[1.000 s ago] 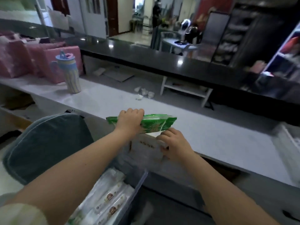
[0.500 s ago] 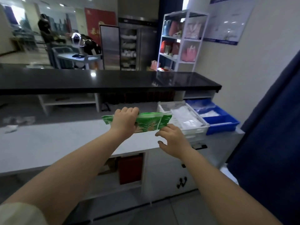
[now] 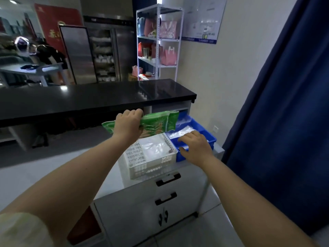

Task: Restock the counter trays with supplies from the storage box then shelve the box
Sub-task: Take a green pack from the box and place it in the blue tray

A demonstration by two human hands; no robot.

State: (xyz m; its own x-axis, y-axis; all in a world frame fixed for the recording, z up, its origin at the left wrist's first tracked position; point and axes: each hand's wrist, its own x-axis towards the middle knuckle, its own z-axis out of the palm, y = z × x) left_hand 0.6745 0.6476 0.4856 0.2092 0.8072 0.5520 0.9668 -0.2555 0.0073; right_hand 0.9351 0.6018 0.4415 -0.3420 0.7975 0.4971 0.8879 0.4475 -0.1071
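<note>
Frame centre: I see left hand (image 3: 127, 125) clenched round green snack packet (image 3: 158, 123), held in air above back edge of white perforated tray (image 3: 151, 168). Right hand (image 3: 195, 147) fingers loose and spread, grasping nothing, over front of blue tray (image 3: 204, 130); contact I cannot tell. Trays side by side, touching, on white counter (image 3: 53, 168). Clear bags (image 3: 154, 146) inside white tray.

A white metal shelving unit (image 3: 157, 56) stocked with pink gift bags (image 3: 168, 29) stands behind a glossy black bar top (image 3: 89, 97), a navy curtain (image 3: 284, 104) hanging at right.
</note>
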